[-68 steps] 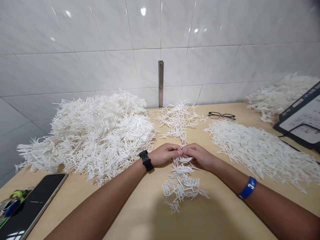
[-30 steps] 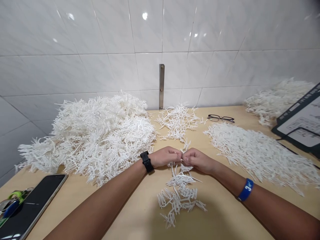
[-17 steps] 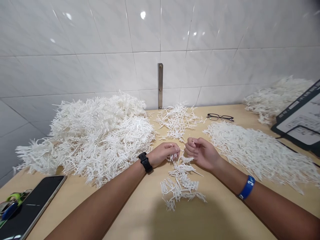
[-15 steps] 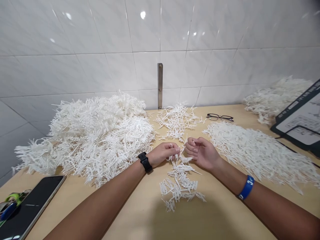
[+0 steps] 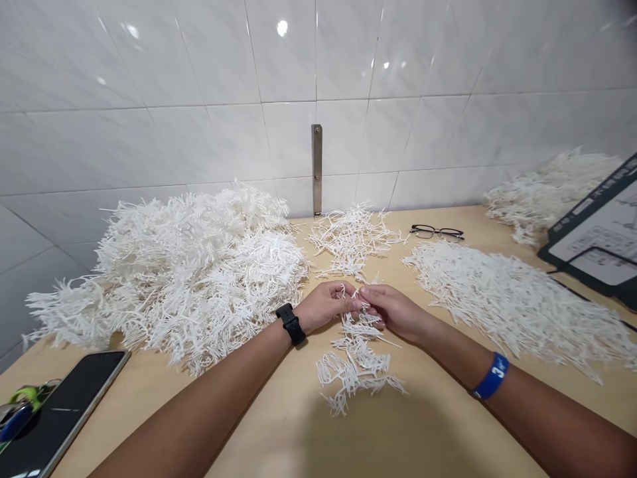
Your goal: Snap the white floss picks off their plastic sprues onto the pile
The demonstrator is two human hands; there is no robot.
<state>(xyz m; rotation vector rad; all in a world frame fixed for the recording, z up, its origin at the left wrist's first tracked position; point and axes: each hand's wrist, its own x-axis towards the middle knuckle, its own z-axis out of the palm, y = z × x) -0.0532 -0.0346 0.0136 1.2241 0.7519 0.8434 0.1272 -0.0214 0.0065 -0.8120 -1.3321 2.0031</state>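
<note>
My left hand (image 5: 326, 308), with a black watch on its wrist, pinches a thin white branched strand piece (image 5: 343, 292). Fingertips of my right hand (image 5: 401, 312) meet it there and are closed on the same piece, though they partly hide it. A blue band circles my right wrist. Just below both hands, a small cluster of white branched strands (image 5: 355, 373) lies on the table. Beyond them spreads a loose heap of longer white strands (image 5: 351, 239).
A big fluffy white pile (image 5: 199, 279) covers the left; a flatter white pile (image 5: 512, 299) lies right. Eyeglasses (image 5: 436, 232) rest near the tiled wall. A phone (image 5: 60, 405) and keys (image 5: 22, 411) are at front left. A dark-edged printed panel (image 5: 602, 232) leans at right before another white pile (image 5: 552, 189).
My right hand has moved left and turned, from loosely curled beside my left hand to pinching at its fingertips. My left hand has stayed nearly in place.
</note>
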